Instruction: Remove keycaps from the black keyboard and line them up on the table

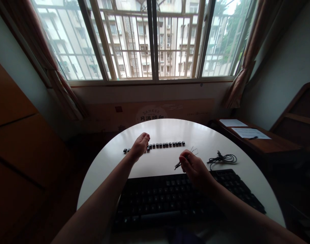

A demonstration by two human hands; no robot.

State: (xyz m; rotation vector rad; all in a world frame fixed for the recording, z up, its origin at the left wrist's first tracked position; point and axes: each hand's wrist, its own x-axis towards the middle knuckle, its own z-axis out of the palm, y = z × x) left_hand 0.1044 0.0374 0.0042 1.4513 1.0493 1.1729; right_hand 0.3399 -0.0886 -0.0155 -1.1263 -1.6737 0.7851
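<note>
My left hand (141, 145) is closed in a pinch above the left part of a row of black keycaps (167, 145). A small dark piece, seemingly a keycap, shows at its fingertips. The hand covers some of the row behind it. My right hand (192, 164) is closed around a keycap puller (178, 165), whose thin wire loops stick out past the fingers. It hovers over the top edge of a black keyboard (155, 196). Gaps show in the keyboard's dark top row, though the dim light hides detail there.
The keyboard lies along the near side of a round white table (99, 176). A coiled black cable (222, 158) rests at the right behind the keyboard. Beyond the table's right edge stands a wooden surface (276, 144) with paper sheets (251, 133) and a pen.
</note>
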